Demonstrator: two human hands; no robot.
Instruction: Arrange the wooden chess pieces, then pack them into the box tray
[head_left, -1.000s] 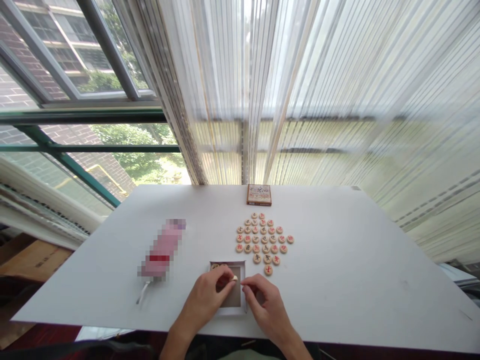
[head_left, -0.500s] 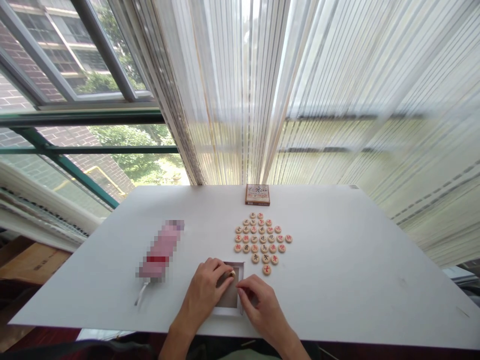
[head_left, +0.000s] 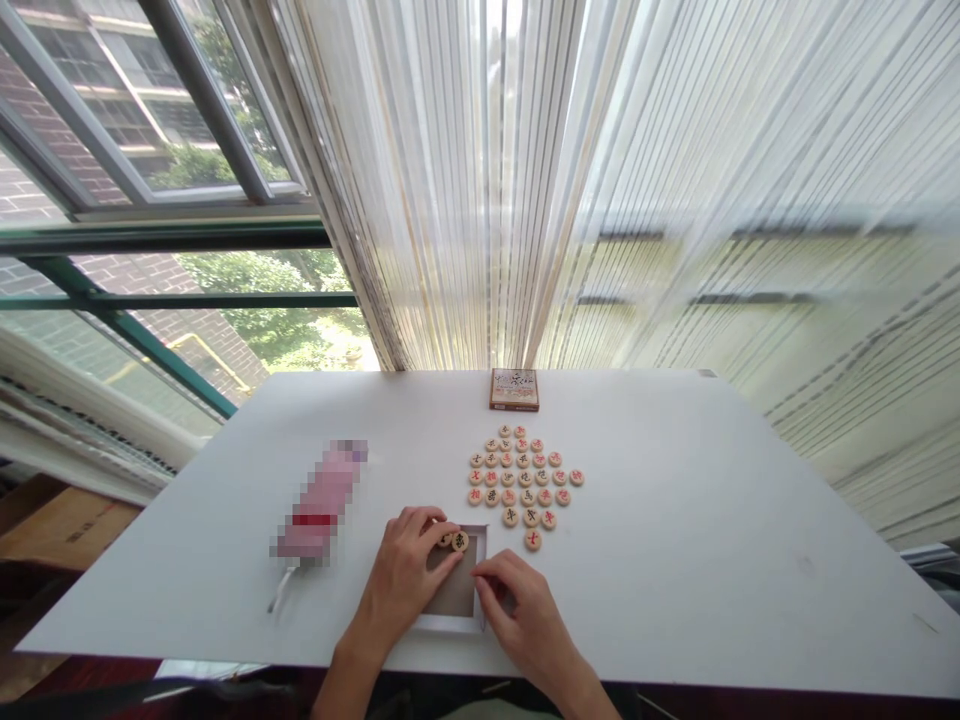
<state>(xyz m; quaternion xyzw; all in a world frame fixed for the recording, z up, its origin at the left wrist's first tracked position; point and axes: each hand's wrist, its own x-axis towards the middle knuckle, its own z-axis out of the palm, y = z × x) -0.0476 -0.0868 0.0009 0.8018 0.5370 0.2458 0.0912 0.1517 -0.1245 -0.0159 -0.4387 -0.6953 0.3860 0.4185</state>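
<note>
1. The left hand [head_left: 409, 580] lies over a shallow box [head_left: 450, 624] at the near edge of the white surface [head_left: 712, 520]. Its fingertips touch the round discs [head_left: 459, 541] in the box's far corner.
2. The right hand [head_left: 525, 612] rests at the box's right rim, fingers curled.
3. Just beyond, a cluster of discs [head_left: 525, 478] lies in loose rows, with red or black marks facing up.
4. A small printed carton [head_left: 514, 389] sits farther back, near the striped curtain [head_left: 600, 200].
5. A blurred pink item [head_left: 322, 498] lies to the left.

round wooden piece [head_left: 460, 541], flat in shallow box [head_left: 450, 623]
</note>
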